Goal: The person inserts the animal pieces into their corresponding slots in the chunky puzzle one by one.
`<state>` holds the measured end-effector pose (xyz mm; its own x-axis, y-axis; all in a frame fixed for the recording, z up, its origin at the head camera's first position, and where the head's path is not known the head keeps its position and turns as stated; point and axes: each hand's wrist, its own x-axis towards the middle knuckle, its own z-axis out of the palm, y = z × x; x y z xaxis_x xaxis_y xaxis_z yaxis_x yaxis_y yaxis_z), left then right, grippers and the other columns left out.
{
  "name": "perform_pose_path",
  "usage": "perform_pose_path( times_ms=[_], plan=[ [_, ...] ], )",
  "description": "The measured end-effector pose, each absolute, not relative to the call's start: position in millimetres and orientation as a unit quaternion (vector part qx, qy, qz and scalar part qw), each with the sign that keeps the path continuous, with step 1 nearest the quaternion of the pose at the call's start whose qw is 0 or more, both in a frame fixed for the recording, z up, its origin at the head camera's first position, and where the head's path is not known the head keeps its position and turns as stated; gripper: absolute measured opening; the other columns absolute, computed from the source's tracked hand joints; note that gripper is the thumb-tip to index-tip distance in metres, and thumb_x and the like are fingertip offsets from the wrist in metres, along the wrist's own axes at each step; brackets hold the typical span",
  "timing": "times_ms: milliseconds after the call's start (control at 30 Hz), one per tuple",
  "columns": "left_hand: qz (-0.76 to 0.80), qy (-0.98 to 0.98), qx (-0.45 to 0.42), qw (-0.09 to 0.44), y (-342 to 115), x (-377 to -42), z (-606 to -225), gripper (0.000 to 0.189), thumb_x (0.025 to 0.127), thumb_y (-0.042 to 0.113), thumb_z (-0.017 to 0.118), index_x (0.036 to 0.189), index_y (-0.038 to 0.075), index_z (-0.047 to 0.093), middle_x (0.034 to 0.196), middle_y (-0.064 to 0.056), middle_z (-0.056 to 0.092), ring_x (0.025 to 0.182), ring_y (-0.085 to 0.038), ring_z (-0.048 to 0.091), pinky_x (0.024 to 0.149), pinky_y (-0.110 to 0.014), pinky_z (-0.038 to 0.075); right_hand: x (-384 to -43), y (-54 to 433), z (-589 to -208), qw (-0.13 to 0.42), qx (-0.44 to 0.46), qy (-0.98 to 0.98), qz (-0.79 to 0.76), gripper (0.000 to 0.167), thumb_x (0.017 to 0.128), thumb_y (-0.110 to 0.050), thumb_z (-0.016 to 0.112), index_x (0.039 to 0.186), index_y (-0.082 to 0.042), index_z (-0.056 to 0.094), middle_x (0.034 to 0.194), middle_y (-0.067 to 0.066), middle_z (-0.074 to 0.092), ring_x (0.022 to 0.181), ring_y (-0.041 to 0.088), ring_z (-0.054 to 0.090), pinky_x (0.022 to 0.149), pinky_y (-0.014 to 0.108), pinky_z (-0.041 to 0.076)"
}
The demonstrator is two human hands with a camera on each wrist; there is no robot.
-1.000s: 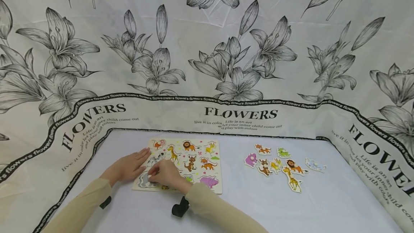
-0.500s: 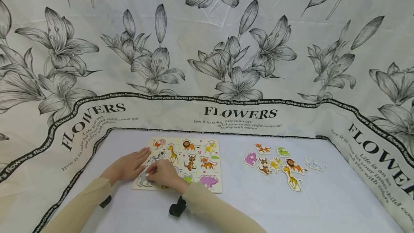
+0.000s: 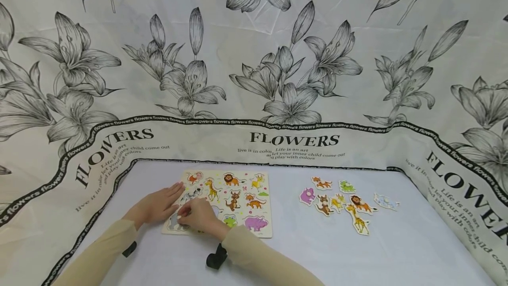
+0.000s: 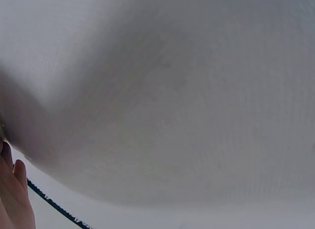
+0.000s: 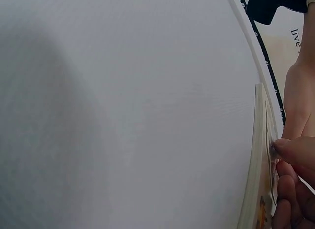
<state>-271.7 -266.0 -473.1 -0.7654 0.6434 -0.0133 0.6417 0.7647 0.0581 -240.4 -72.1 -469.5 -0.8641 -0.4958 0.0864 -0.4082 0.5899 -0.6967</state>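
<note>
A pale animal puzzle board (image 3: 222, 232) lies on the left part of the table. My left hand (image 3: 156, 205) rests on its left edge, fingers stretched out; only part of that hand (image 4: 17, 194) shows in the left wrist view. Over the board's lower left corner, my right hand (image 3: 201, 218) pinches a grey elephant puzzle piece (image 3: 173, 223) with thumb and fingers. The fingers hide part of that piece. In the right wrist view the thumb (image 5: 295, 152) is down at the board's surface, with the other fingers curled.
To the right of the board lie several loose animal pieces, among them a giraffe (image 3: 358, 220), a purple hippo (image 3: 307, 196), a green frog (image 3: 347, 186) and a pale blue piece (image 3: 386, 202). A flower-printed cloth (image 3: 222, 144) rises behind the white table (image 3: 301, 255).
My right hand has shifted slightly left at the board's lower left corner, and the elephant piece has moved a little with it. The left hand and the loose pieces stay put.
</note>
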Motion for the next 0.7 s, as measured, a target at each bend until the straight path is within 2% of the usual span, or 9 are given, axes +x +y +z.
perform_pose_path(
  times_ms=[67, 100, 200, 467, 700],
  plan=[
    [0.023, 0.939, 0.344, 0.013, -265, -271, -473, 0.056, 0.101, 0.029, 0.043, 0.143, -0.007, 0.038, 0.151, -0.024, 0.035, 0.139, -0.040, 0.036, 0.111, -0.050, 0.038, -241, -71, -470, 0.059, -0.256, 0.888, -0.377, 0.011, 0.082, -0.017, 0.076, 0.091, -0.011, 0.077, 0.077, -0.007, 0.073, 0.059, -0.009, 0.053, 0.080, 0.014, 0.047],
    [0.022, 0.939, 0.344, 0.013, -265, -271, -473, 0.056, 0.101, 0.029, 0.043, 0.143, -0.007, 0.038, 0.151, -0.024, 0.035, 0.139, -0.040, 0.036, 0.111, -0.050, 0.038, -241, -71, -470, 0.061, -0.257, 0.886, -0.381, 0.011, 0.083, -0.016, 0.076, 0.092, -0.010, 0.077, 0.077, -0.006, 0.073, 0.059, -0.009, 0.053, 0.073, 0.011, 0.047],
    [0.024, 0.940, 0.340, 0.018, -264, -270, -471, 0.056, 0.101, 0.029, 0.043, 0.144, -0.006, 0.037, 0.152, -0.024, 0.034, 0.139, -0.040, 0.035, 0.112, -0.050, 0.037, -242, -69, -471, 0.071, -0.262, 0.879, -0.391, 0.012, 0.083, -0.014, 0.075, 0.094, -0.009, 0.076, 0.079, -0.004, 0.074, 0.060, -0.009, 0.053, 0.062, 0.008, 0.045],
    [0.025, 0.944, 0.329, 0.022, -265, -270, -470, 0.057, 0.101, 0.031, 0.043, 0.144, -0.005, 0.037, 0.152, -0.023, 0.034, 0.140, -0.039, 0.035, 0.113, -0.050, 0.036, -243, -63, -472, 0.112, -0.279, 0.864, -0.403, 0.019, 0.084, -0.010, 0.073, 0.103, -0.006, 0.074, 0.090, -0.001, 0.075, 0.066, -0.009, 0.053, 0.059, 0.008, 0.045],
    [0.030, 0.942, 0.333, 0.012, -265, -269, -473, 0.057, 0.100, 0.030, 0.044, 0.144, -0.005, 0.037, 0.152, -0.023, 0.035, 0.139, -0.039, 0.036, 0.112, -0.049, 0.037, -236, -56, -469, 0.132, -0.295, 0.849, -0.417, 0.027, 0.082, -0.005, 0.071, 0.109, -0.006, 0.072, 0.097, 0.000, 0.074, 0.070, -0.008, 0.054, 0.065, 0.009, 0.047]
  ],
)
